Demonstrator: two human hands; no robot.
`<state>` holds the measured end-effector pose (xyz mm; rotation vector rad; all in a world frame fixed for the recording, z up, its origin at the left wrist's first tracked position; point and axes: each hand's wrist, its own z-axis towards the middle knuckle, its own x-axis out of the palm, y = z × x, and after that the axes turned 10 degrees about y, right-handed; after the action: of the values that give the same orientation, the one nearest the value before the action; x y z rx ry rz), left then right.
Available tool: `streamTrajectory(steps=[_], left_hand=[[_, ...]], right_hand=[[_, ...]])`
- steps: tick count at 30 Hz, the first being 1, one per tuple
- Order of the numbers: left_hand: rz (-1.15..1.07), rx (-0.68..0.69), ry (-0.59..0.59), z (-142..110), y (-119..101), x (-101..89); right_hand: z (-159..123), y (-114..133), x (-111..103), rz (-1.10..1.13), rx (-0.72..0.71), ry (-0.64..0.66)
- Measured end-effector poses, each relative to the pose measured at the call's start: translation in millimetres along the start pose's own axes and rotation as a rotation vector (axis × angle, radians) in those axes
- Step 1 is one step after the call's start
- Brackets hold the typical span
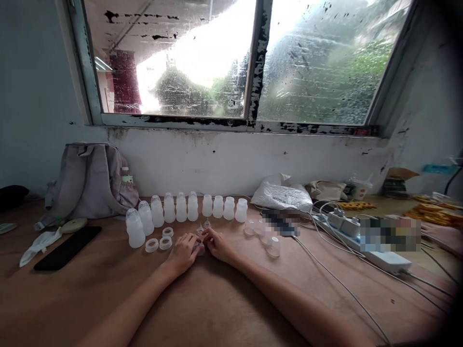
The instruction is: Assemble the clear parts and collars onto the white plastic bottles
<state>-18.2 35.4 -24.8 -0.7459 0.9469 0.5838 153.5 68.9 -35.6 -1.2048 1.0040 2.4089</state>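
Note:
My left hand (186,250) is closed around a small translucent bottle part (200,249), mostly covered by the fingers. Beside it my right hand (219,246) has its fingers pinched together at the same part; what lies between its fingertips is hidden. Just beyond the fingertips stand two clear bottle teats (207,224). Three white screw rings (152,249) lie left of my left hand. Behind the hands runs a row of frosted baby bottles: several at the left wear clear domed caps (169,207), and several at the right are uncapped bottles (217,207). Loose clear caps (274,247) rest to the right.
At the left are a grey backpack (87,180), a black phone (68,248) and a crumpled white cloth or wrapper (39,246). A silver padded bag (282,193) lies against the wall. To the right, cables trail from a white power strip (383,258) across the brown table (202,308).

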Motion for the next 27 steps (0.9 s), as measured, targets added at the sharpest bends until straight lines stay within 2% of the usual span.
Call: streamTrajectory(steps=[4,8,12,19,22,27], left_hand=[[-0.233,-0.109,-0.015,2.5,2.9,1.4],[-0.406,-0.119,-0.075,2.5,0.8,-2.8],[-0.514,-0.139,-0.080,2.5,-6.9,-5.6],[-0.811,-0.248,-0.082,5.0,-8.5,5.5],[-0.884,-0.223,-0.027,4.2,-10.9,6.3],[-0.832,-0.146,0.017,1.9,-19.9,0.0]], right_hand=[[-4.9,13.2,-4.1,-0.129,-0.114,0.035],[-9.4,30.9,-6.7,-0.172,-0.177,0.053],[-9.3,35.7,-3.0,-0.196,-0.133,0.013],[-6.2,28.9,2.6,-0.205,-0.053,0.004],[-4.1,26.4,3.1,-0.197,0.002,-0.037],[-2.2,22.0,4.5,-0.221,0.076,-0.073]])
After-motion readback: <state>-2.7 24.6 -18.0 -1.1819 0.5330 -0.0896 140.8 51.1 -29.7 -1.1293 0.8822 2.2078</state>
